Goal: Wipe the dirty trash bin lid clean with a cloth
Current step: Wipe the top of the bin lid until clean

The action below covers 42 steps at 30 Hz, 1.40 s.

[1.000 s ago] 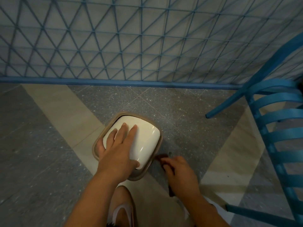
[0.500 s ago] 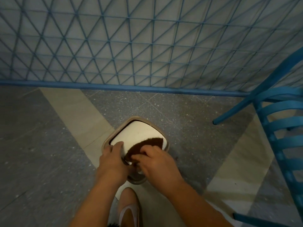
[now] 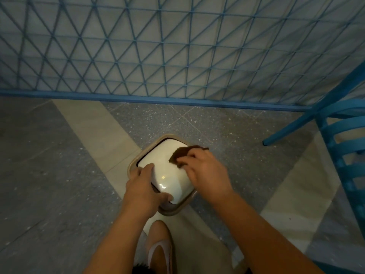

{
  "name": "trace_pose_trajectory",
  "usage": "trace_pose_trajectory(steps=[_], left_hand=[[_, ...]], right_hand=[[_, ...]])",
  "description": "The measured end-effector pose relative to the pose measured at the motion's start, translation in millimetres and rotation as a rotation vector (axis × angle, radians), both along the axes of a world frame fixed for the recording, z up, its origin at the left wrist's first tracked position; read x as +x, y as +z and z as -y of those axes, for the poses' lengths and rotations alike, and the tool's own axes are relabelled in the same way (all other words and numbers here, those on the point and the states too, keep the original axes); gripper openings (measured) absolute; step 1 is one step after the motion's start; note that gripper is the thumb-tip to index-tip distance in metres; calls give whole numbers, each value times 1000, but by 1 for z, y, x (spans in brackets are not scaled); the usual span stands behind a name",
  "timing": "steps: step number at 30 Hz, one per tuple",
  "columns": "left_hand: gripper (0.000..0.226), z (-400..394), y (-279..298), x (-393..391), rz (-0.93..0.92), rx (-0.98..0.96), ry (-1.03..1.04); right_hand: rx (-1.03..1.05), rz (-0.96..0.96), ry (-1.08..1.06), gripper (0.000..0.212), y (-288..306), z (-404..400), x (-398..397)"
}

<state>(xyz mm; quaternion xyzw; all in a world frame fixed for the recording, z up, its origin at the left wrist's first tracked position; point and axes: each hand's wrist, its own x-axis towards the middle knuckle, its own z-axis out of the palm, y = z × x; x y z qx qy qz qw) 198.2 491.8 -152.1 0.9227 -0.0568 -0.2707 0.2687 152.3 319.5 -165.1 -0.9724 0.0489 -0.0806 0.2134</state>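
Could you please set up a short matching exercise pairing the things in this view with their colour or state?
Things:
1. trash bin lid
2. cloth
3. left hand
4. chair

Descriptions:
A. blue, at the right edge
B. dark brown, held by the right hand on the lid's far right part
C. glossy white, domed
D. grips the lid's near left edge

Pairs: 1-C, 2-B, 3-D, 4-A

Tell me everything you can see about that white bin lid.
The bin lid is a glossy cream-white dome, plastic by its look, with rounded corners, seated in the bin's tan rim on the floor. The left hand grips its near-left edge; the right hand presses a brown cloth on its far-right corner. No dirt shows.
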Motion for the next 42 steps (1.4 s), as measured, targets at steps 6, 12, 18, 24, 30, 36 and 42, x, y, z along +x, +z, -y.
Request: trace_pose_trajectory(steps=[6,12,18,24,30,36,42], left_hand=[[102,2,5,7,37,-202,99],[64,1,-7,17,9,-272,395],[34,8,-11,23,103,-373,425],[37,21,-8,30,133,-350,392],[80,22,-6,19,171,-244,91],[130,23,-10,-1,139,101,-239],[129,23,-12,2,170,128,-233]], right_hand=[[261,-162,-325,24,4,34,7],[458,-193,-457,23,2,34,-25],[612,-128,-537,20,1,3,-52],[712,-157,-412,25,-1,-22,-80],[737,-17,-537,27,-1,0,-85],[325,-11,-170,28,3,-9,-61],[173,-36,-114,23,-6,9,-25]])
